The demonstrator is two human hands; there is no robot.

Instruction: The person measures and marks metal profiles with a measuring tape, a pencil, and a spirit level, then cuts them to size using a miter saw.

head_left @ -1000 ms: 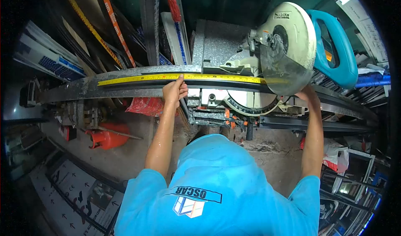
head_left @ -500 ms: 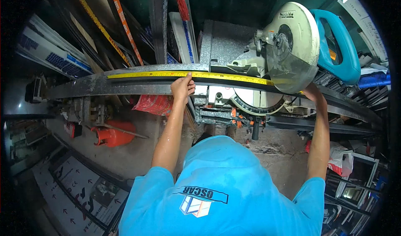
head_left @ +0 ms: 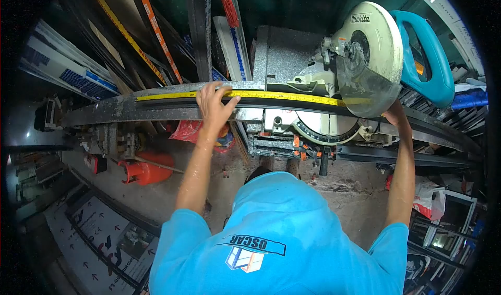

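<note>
A yellow tape measure [head_left: 276, 96] is stretched along a long dark metal profile [head_left: 177, 103] on the saw bench. My left hand [head_left: 213, 104] lies across the tape and the profile, fingers apart and thumb spread to the right. Its fingertips reach over the far side of the tape. At the tape's right end, my right hand [head_left: 396, 115] is closed around the tape measure, its fingers partly hidden behind the clear blade guard [head_left: 360, 89]. The mitre saw [head_left: 378, 39], with a teal handle, stands raised over the profile between my hands and beyond.
Long profiles [head_left: 198, 29] lean against the back wall at left. A red gas cylinder [head_left: 146, 169] lies on the floor at lower left, near a printed board [head_left: 99, 237]. Frames [head_left: 449, 224] stand at lower right, beside a red and white bag [head_left: 430, 206].
My left hand has gone from a pinch at the tape's edge to spread fingers, a little farther left. My right hand stays by the blade guard.
</note>
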